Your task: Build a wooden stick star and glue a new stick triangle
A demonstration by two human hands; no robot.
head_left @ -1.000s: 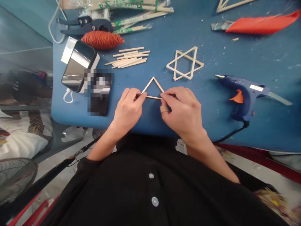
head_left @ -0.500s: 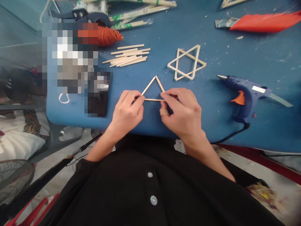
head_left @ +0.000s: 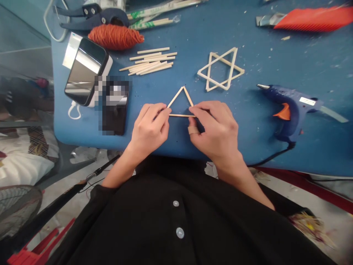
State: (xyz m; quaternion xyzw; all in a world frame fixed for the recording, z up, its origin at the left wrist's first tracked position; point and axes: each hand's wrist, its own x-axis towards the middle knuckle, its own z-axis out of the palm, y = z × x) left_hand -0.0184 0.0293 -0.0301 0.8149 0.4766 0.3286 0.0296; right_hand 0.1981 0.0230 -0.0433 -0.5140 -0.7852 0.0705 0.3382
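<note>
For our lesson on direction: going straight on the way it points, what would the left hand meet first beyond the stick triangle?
Beyond the stick triangle, the left hand would probably meet the six-pointed star first, though its exact heading and height are unclear.

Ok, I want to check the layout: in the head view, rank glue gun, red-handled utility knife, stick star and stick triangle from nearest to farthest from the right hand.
1. Stick triangle: touching the right hand, on its left side.
2. Stick star: just beyond the hand.
3. Glue gun: off to the right.
4. Red-handled utility knife: upper right of the view.
</note>
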